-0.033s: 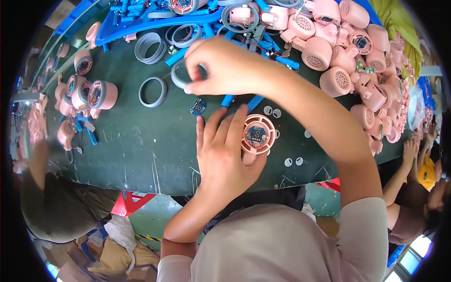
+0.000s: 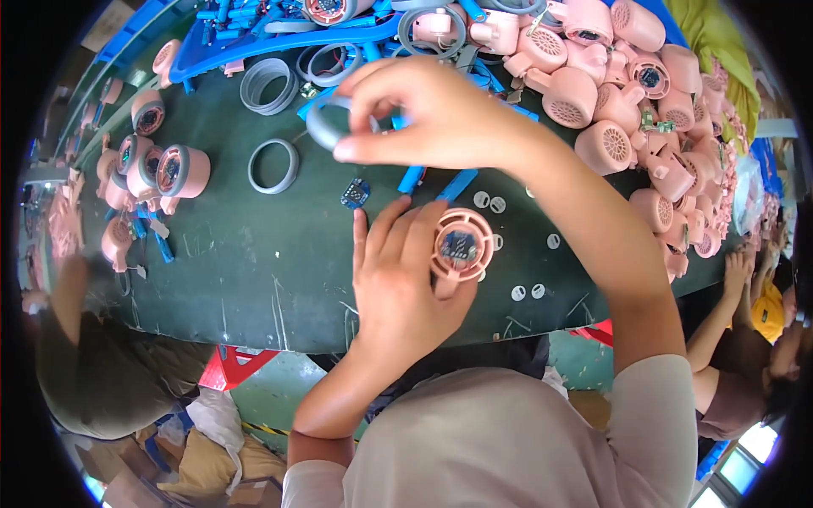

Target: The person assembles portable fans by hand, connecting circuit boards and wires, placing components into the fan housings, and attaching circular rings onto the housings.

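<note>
My left hand (image 2: 396,269) is wrapped round a pink handheld-fan housing (image 2: 461,265), its open round face turned up with a small circuit board (image 2: 458,245) inside. Farther off, my right hand (image 2: 406,114) pinches a grey ring (image 2: 324,127) between thumb and fingers; the ring is tilted and slightly blurred. Between the hands, a loose blue circuit board (image 2: 356,194) lies on the dark green table (image 2: 246,245). Another grey ring (image 2: 273,166) lies flat to the left of the pinched one.
Pink fan housings (image 2: 605,146) are heaped at the right. Ringed fan housings (image 2: 185,171) stand at the left. A blue tray (image 2: 279,46) of blue battery cells sits at the back, beside stacked grey rings (image 2: 269,87). Small white discs (image 2: 518,293) lie right of my left hand. Other people work at both sides.
My right hand has shifted slightly, and the grey ring in its fingers is now more tilted and a little raised. The fan housing in my left hand has barely moved.
</note>
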Demonstrator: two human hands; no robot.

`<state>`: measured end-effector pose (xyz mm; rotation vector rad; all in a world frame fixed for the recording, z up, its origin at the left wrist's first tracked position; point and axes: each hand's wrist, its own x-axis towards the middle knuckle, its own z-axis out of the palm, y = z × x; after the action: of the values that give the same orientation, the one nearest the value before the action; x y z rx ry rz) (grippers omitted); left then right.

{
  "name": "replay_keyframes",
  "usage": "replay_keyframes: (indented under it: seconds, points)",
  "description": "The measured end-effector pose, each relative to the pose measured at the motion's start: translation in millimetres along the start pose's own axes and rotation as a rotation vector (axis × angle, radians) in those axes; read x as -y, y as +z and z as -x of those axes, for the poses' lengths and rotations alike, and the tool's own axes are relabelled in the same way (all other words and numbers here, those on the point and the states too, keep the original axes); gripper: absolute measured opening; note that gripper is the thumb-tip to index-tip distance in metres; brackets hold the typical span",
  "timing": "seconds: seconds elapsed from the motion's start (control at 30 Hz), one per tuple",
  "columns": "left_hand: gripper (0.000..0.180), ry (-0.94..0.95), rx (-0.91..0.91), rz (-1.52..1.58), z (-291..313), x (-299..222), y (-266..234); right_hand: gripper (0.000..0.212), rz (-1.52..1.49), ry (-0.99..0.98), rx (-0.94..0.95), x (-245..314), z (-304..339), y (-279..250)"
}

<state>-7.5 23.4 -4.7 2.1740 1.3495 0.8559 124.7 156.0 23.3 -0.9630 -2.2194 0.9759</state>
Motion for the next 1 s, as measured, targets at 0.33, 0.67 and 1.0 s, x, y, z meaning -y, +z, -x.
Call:
replay_keyframes:
  seconds: [0.33,0.67,1.0]
  points:
    - [0.089,-0.349,-0.227,1.028,15,-8,-10,0.054,-1.721,0.018,-0.204,12,132,0]
    - [0.092,-0.383,-0.092,1.151,9,-9,-13,0.059,-1.695,0.018,-0.175,10,146,2]
    - [0.112,-0.381,0.153,1.543,6,-8,-10,0.048,0.094,-0.333,-0.298,50,125,2]
